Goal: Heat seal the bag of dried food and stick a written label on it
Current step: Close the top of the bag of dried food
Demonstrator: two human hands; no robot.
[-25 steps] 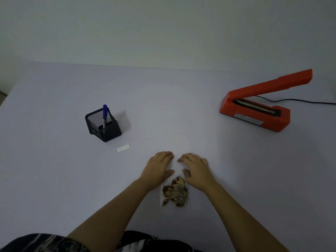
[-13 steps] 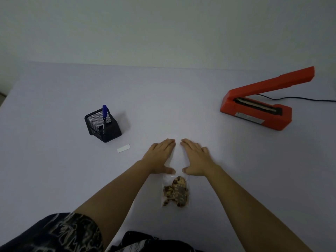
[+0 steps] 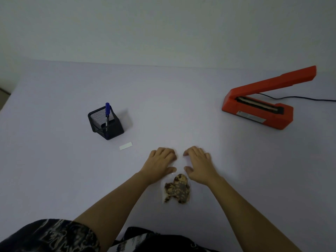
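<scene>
A clear bag of brown dried food (image 3: 177, 190) lies flat on the pale table, close to me. Its empty upper part reaches away under my hands and is hard to make out. My left hand (image 3: 160, 164) and my right hand (image 3: 199, 164) rest palm-down side by side on that upper part, with fingers bent and fingertips on the surface. Neither hand lifts the bag. A blank white label (image 3: 125, 145) lies to the left of my hands. An orange heat sealer (image 3: 258, 110) stands at the right with its arm raised.
A black mesh pen holder (image 3: 107, 124) with a blue pen (image 3: 107, 110) stands just beyond the label. The sealer's black cable (image 3: 300, 97) runs off to the right. The table (image 3: 181, 99) ends at a wall behind.
My hands slid forward with flat fingers half a second ago. They have now drawn back toward the food, and the fingers are bent again. The bag stayed in place.
</scene>
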